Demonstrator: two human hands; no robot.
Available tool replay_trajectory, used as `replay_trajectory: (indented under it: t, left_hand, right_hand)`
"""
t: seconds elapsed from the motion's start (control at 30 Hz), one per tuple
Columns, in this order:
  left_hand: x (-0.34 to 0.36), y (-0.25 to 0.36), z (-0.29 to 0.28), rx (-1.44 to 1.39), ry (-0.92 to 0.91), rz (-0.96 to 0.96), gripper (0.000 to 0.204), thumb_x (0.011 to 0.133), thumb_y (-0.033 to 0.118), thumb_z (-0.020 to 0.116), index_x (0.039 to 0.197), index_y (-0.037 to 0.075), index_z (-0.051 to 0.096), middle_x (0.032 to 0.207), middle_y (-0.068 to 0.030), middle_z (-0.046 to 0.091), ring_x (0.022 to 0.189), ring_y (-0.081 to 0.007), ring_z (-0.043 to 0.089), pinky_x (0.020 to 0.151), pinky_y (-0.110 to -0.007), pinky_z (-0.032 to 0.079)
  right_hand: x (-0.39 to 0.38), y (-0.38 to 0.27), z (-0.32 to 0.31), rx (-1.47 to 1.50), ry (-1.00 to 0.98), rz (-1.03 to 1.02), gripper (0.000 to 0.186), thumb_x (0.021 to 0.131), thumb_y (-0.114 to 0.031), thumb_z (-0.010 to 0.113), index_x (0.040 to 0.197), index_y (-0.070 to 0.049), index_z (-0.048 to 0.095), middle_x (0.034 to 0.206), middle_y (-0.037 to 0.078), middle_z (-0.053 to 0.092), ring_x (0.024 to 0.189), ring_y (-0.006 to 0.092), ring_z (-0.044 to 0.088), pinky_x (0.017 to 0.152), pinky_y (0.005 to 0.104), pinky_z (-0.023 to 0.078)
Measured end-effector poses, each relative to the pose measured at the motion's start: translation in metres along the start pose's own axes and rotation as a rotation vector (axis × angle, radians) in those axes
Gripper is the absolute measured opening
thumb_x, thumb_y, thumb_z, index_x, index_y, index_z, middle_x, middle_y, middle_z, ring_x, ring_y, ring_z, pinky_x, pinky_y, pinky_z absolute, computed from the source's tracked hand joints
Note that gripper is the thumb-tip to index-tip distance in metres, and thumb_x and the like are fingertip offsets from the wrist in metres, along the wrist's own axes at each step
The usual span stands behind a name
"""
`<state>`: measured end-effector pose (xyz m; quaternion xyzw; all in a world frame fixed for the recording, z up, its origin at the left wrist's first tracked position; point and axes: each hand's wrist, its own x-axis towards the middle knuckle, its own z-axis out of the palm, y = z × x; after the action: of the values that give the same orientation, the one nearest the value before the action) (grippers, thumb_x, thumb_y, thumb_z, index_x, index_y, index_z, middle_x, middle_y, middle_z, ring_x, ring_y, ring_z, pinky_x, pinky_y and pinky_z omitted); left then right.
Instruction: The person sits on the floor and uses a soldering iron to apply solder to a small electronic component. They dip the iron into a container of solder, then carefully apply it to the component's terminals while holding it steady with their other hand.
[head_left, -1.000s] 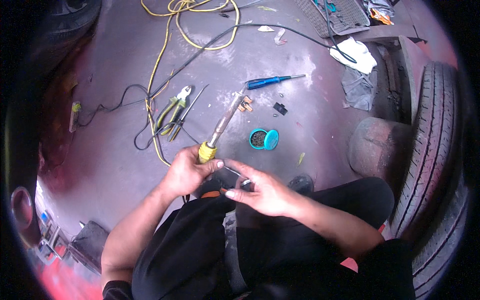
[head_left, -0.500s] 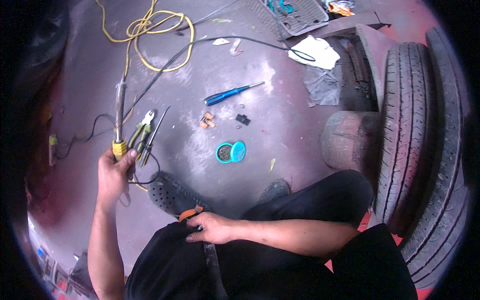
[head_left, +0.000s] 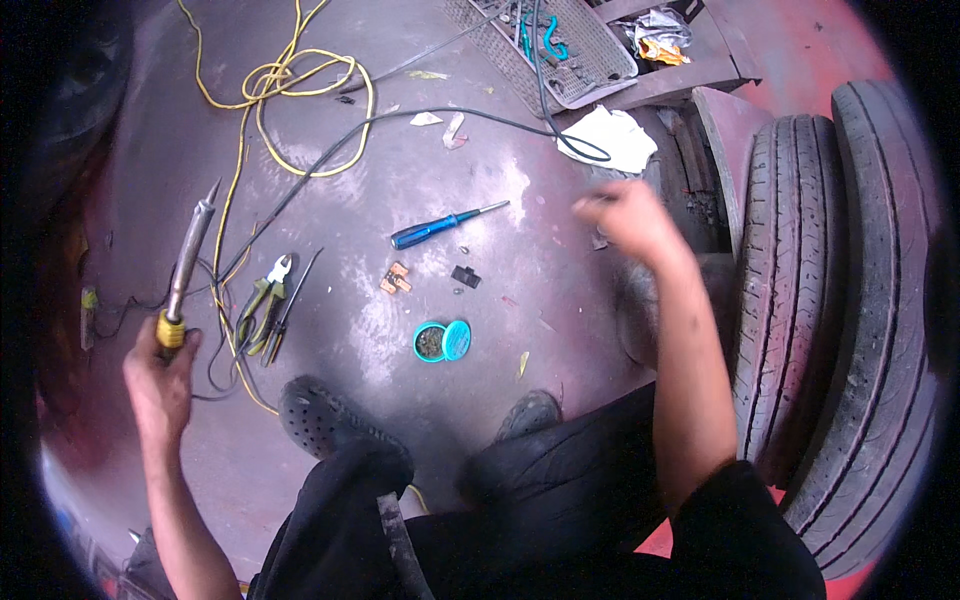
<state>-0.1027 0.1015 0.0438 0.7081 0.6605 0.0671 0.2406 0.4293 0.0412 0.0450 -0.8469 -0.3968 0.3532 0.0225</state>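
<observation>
At the far left, the left hand is wrapped in a fist around the yellow-collared grip of a soldering iron, whose long shaft points up and slightly right over the concrete floor. Half a second ago the same hand held the iron in much the same pose, and a second ago both hands were together over the lap with the iron between them; now the hands are well apart.

Just right of the iron lie green-handled pliers and a thin dark tool, crossed by a yellow cord that loops at the top of the view. Lower down sits a dark perforated clog on the person's foot.

Toward the middle lie a blue-handled screwdriver, small orange pieces, a small black part and a round teal tin with its lid propped beside it.

On the right, the right hand has left the lap, where it rested half a second ago, and is now stretched out over the floor near a white rag. It is motion-blurred, so whether its fingers are spread or pinching anything cannot be told. Two tyres stand at the right edge.
</observation>
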Motion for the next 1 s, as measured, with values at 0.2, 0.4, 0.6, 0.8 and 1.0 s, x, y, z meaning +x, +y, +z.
replay_trajectory:
  t: [0.2,0.4,0.6,0.8,1.0]
  left_hand:
    - [0.003,0.004,-0.027,0.032,0.204,-0.089,0.024,0.09,0.011,0.073,0.101,-0.004,0.058,0.075,-0.0148,0.059,0.071,-0.0185,0.053,0.068,-0.035,0.047]
    - [-0.041,-0.024,-0.02,0.007,0.137,-0.314,0.025,0.089,0.012,0.075,0.092,-0.002,0.054,0.071,-0.0061,0.05,0.069,-0.0148,0.044,0.063,-0.035,0.042]
    - [-0.042,-0.032,-0.015,-0.097,0.169,-0.344,0.024,0.091,0.015,0.073,0.091,0.0,0.055,0.07,-0.0021,0.048,0.066,-0.0117,0.045,0.06,-0.031,0.04]
    - [-0.022,-0.031,-0.01,-0.206,0.185,-0.307,0.022,0.093,0.018,0.073,0.096,0.001,0.059,0.071,0.0013,0.051,0.064,-0.0093,0.046,0.058,-0.029,0.041]
    - [-0.005,-0.015,0.001,-0.179,0.143,-0.28,0.027,0.092,0.024,0.075,0.092,0.001,0.061,0.071,-0.0001,0.057,0.064,-0.0104,0.052,0.058,-0.03,0.043]
  right_hand:
    - [0.141,0.115,-0.014,-0.376,0.471,0.243,0.039,0.09,-0.027,0.067,0.122,-0.005,0.067,0.127,0.025,0.065,0.121,0.0408,0.062,0.101,0.0477,0.05]
    - [0.198,0.128,-0.001,-0.413,0.488,0.255,0.054,0.095,-0.031,0.065,0.143,-0.011,0.052,0.13,0.024,0.064,0.12,0.0422,0.061,0.098,0.0506,0.051]
    - [0.194,0.147,-0.008,-0.341,0.617,0.145,0.039,0.099,-0.034,0.058,0.123,-0.004,0.067,0.117,0.029,0.067,0.112,0.0452,0.063,0.094,0.0519,0.049]
    - [0.156,0.138,-0.01,-0.354,0.715,0.084,0.051,0.101,-0.047,0.049,0.103,-0.001,0.073,0.103,0.028,0.07,0.098,0.048,0.066,0.087,0.0565,0.05]
    - [0.126,0.13,-0.012,-0.364,0.574,0.162,0.062,0.099,-0.059,0.049,0.101,-0.003,0.075,0.102,0.028,0.07,0.101,0.0475,0.066,0.087,0.0545,0.049]
